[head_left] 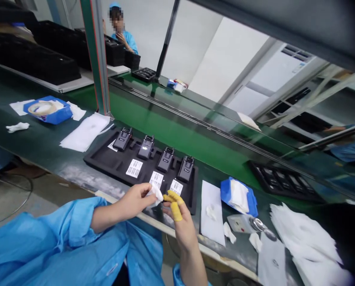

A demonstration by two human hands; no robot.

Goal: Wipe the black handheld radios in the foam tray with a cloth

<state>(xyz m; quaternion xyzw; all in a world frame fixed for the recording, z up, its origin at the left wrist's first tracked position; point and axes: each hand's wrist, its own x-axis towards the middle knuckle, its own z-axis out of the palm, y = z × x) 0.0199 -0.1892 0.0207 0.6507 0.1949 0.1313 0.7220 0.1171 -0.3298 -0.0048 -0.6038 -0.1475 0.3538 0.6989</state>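
My left hand is closed around a crumpled white wipe, held over the front edge of a black foam tray. Just right of the wipe is my right hand, its fingers loosely bent and apart, with yellow finger cots on the thumb and two fingers. I see nothing held in it, and whether its fingertips touch the wipe I cannot tell. Several dark handheld devices lie in a row in the tray's far side. White printed label cards rest nearer to me, one partly behind the wipe.
Right of the tray lie a white sheet, a blue box of wipes, a small clear bag and stacked white sheets. Leftward are white sheets and a blue box with tape. A person is behind the glass.
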